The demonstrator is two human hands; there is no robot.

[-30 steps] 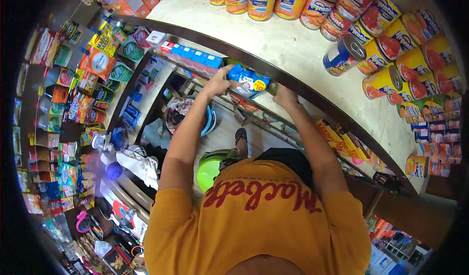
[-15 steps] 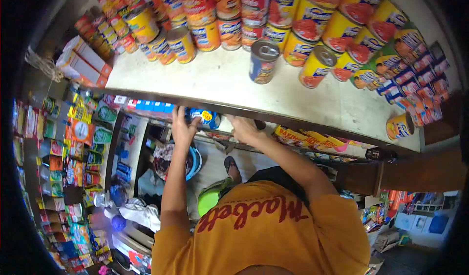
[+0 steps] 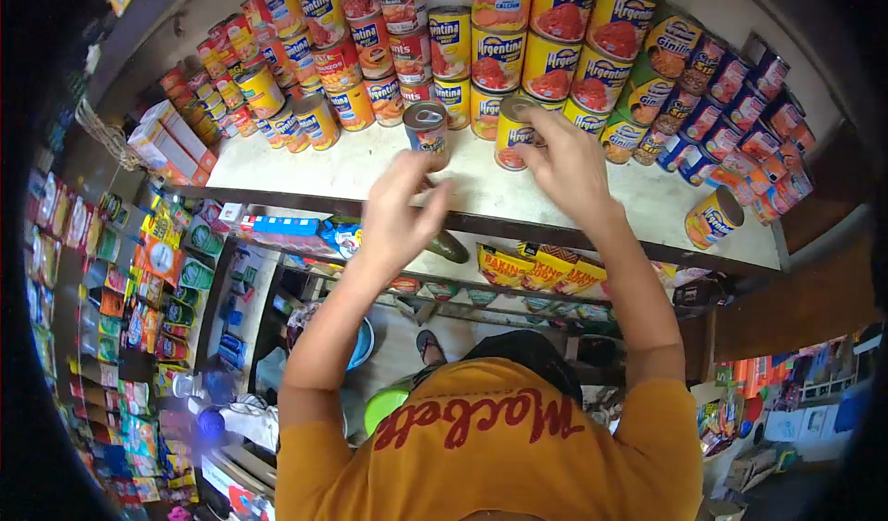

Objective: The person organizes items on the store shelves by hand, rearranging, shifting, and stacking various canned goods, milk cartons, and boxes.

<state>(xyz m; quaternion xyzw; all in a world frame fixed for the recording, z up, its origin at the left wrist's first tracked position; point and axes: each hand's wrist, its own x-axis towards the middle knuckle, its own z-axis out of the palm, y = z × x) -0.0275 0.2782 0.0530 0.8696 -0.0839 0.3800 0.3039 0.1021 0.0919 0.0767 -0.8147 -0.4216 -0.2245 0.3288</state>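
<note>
My left hand [image 3: 400, 208] is raised over the shelf's front edge, thumb and fingers apart and slightly blurred. Its fingertips are at the lower part of a dark-labelled can [image 3: 426, 134] with a silver top; whether they touch it I cannot tell. My right hand [image 3: 572, 165] curves its fingers and thumb around the right side of a yellow Argentina can [image 3: 511, 142], which stands upright on the white shelf [image 3: 361, 167]. Behind both cans rise stacks of Argentina cans [image 3: 498, 58] and red cans [image 3: 409, 56].
A lone yellow can [image 3: 714, 217] stands near the shelf's right end. Below the shelf are yellow baking soda packs [image 3: 541, 269], a dark bottle [image 3: 449, 247] and a blue pack [image 3: 342, 238]. White-and-orange boxes [image 3: 174, 146] stand at the left end. Hanging sachets [image 3: 157, 262] line the left side.
Both hands have come up from the lower shelf, where the left was at the blue pack, to the cans above. The view has shifted, showing more of the stacked cans.
</note>
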